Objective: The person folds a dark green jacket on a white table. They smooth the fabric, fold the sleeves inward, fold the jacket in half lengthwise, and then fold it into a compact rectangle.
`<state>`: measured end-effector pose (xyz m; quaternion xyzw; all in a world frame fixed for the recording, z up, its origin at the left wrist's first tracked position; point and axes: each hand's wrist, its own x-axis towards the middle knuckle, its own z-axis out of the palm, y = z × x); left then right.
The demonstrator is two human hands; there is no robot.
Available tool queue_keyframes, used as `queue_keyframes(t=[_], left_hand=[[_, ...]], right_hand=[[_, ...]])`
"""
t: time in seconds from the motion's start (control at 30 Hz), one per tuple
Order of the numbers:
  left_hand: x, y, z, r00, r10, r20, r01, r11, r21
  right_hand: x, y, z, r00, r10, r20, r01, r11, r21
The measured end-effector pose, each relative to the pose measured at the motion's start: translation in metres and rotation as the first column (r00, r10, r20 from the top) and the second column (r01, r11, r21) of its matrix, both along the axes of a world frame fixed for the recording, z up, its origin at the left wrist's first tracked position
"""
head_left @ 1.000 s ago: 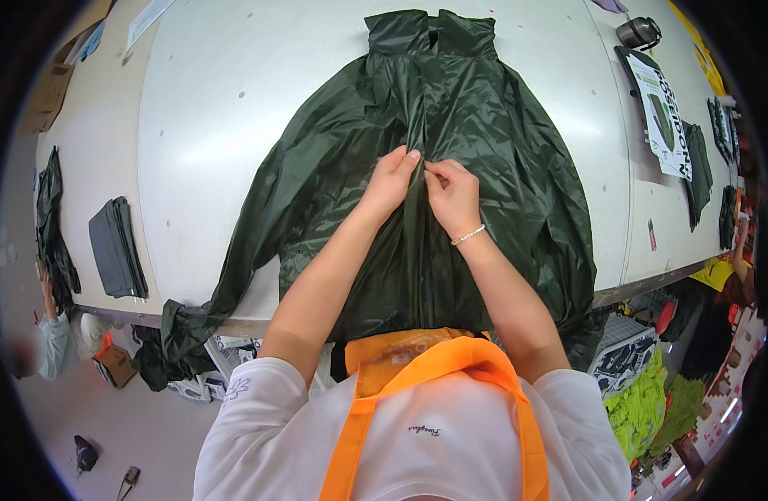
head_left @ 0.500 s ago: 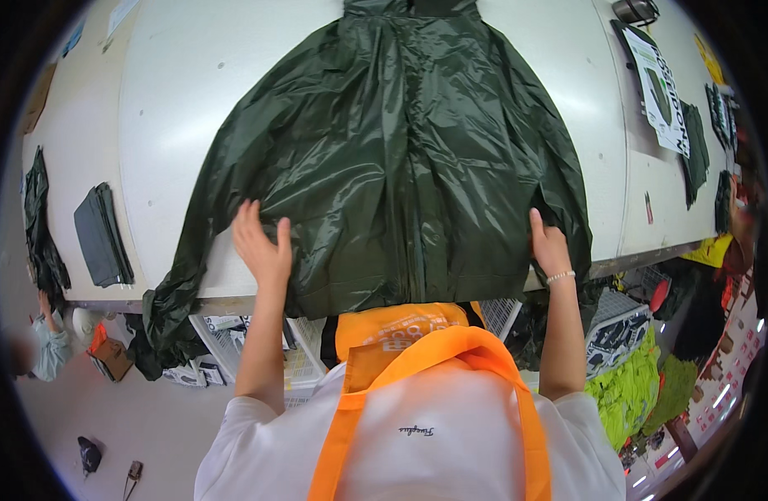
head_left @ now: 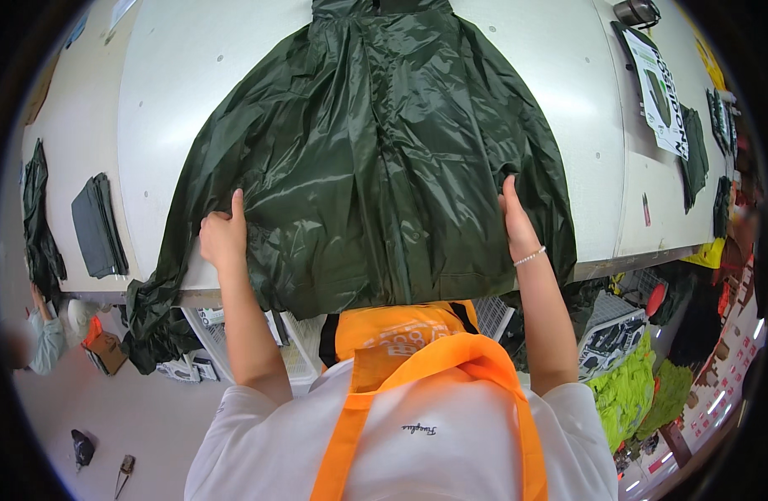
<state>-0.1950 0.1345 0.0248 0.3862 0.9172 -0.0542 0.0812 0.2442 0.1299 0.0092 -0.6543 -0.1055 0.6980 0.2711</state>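
A dark green, shiny rain jacket (head_left: pixel 375 167) lies spread on the white table, its front placket down the middle and its hem hanging slightly over the near edge. My left hand (head_left: pixel 223 236) grips the body's left side edge, thumb upright on the fabric and fingers curled. At the right side my right hand (head_left: pixel 520 224) holds the body edge beside the sleeve, some of its fingers hidden. The left sleeve droops past the table edge. The jacket's top runs out of the picture.
Folded dark trousers or cloth (head_left: pixel 100 225) lie at the left of the table (head_left: pixel 167 125). A printed white sheet (head_left: pixel 658 96) rests on dark garments at the right, near a small red tool (head_left: pixel 647 209). White wire baskets (head_left: pixel 300 351) stand below. Another person's arm (head_left: pixel 41 305) shows far left.
The jacket has shifted left and a little nearer. Both hands have moved left with it. My left hand's spread fingers have closed on the side edge.
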Motion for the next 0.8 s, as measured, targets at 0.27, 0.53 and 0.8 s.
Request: queue_keyframes(t=[0.27,0.53,0.8], left_hand=[[-0.056,0.001,-0.056,0.863,0.001,0.506,-0.247,0.873,0.42],[-0.033,0.013,-0.028,0.226,-0.102,0.969,-0.826,0.508,0.246],[-0.095,0.015,0.018,0.555,-0.204,0.806,-0.701,0.407,0.585]], right_hand=[[0.01,0.011,0.012,0.942,0.282,0.181,-0.264,0.957,-0.118],[-0.029,-0.007,0.002,0.932,-0.297,-0.206,0.331,0.931,0.155],[0.072,-0.011,0.037,0.823,-0.527,0.213,0.361,0.775,0.519]])
